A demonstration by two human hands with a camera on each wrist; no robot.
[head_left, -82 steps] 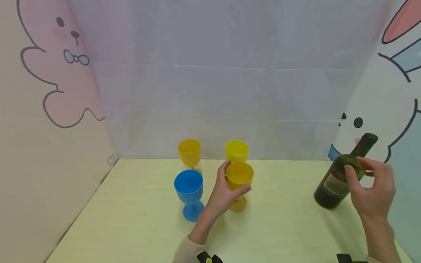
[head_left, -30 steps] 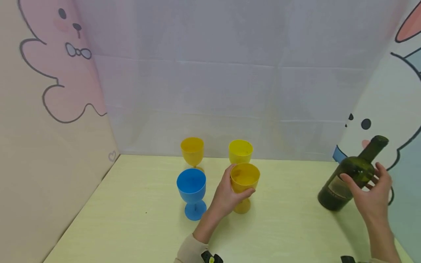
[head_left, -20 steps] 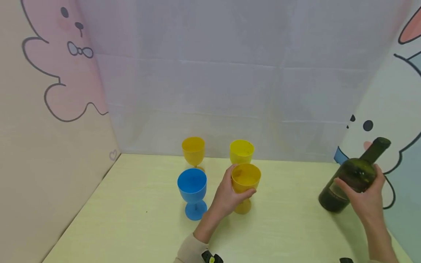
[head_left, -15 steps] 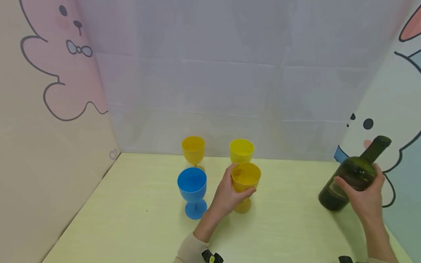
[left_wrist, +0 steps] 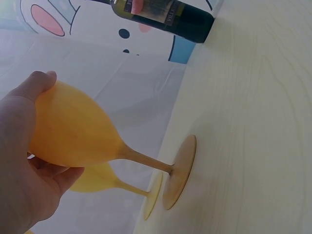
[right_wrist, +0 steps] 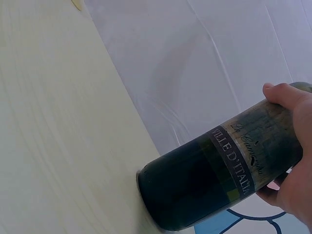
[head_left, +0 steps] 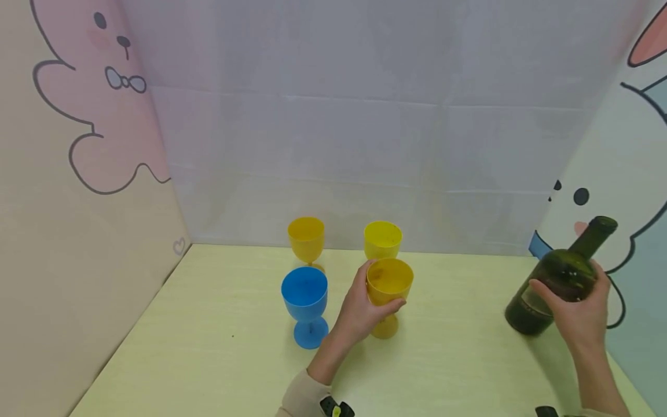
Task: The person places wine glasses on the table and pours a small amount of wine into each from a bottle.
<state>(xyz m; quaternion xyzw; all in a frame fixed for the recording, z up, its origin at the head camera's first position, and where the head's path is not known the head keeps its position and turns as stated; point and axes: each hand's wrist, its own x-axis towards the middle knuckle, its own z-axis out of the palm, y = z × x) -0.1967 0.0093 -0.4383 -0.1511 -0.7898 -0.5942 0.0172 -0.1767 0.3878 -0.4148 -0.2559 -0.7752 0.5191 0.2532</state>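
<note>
My left hand (head_left: 358,313) holds the bowl of an amber-yellow goblet (head_left: 388,282), thumb on the near side and fingers around the far side. The goblet's round foot (left_wrist: 181,173) is down at the tabletop in the left wrist view. On the right, my right hand (head_left: 581,318) grips a dark green wine bottle (head_left: 565,271) around its upper body, below the neck. Its paper label (right_wrist: 243,158) shows in the right wrist view, partly covered by the hand. The bottle's base (right_wrist: 163,200) sits at the table surface.
A blue goblet (head_left: 304,292) stands left of my left hand. Behind are an orange-yellow goblet (head_left: 306,238) and a bright yellow goblet (head_left: 383,238), the latter partly hidden. The pale table (head_left: 208,347) meets a white cloth backdrop (head_left: 312,145); printed side walls flank it.
My right hand has moved in from the bottle's right side, where its fingers were apart, and closed around the bottle. My left hand keeps its hold on the goblet. The view shifted slightly.
</note>
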